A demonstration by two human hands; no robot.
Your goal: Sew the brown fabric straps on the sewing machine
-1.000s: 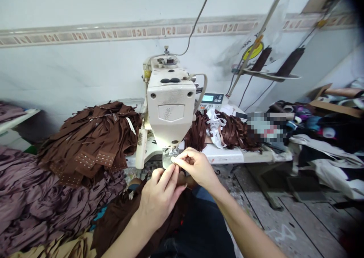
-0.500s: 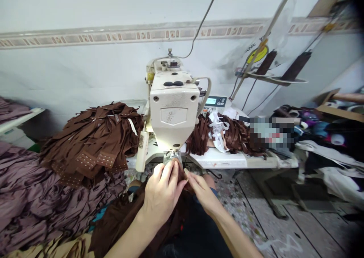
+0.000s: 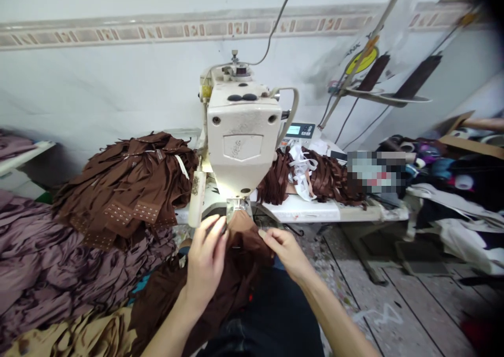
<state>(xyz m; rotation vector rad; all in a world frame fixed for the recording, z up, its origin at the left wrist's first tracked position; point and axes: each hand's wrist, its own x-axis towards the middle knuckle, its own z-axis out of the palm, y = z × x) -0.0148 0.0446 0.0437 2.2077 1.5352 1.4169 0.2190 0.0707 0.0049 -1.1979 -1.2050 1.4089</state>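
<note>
A cream sewing machine (image 3: 240, 147) stands in front of me, its presser foot (image 3: 236, 206) just above a piece of dark brown fabric (image 3: 242, 244). My left hand (image 3: 207, 257) lies on the fabric's left side, fingers stretched toward the foot. On the fabric's right edge, my right hand (image 3: 285, 249) has its fingers bent and pressed onto the cloth. The brown fabric runs from under the foot down over my lap.
A heap of brown strap pieces (image 3: 129, 184) lies left of the machine, with mauve fabric (image 3: 47, 273) piled below it. More brown strips and white tape (image 3: 311, 176) sit on the table at the right. Thread cones (image 3: 417, 76) hang at the upper right. Clutter fills the far right.
My hands have drawn apart and lowered onto the brown fabric. A second ago both pinched a small white piece near the presser foot; it is no longer visible.
</note>
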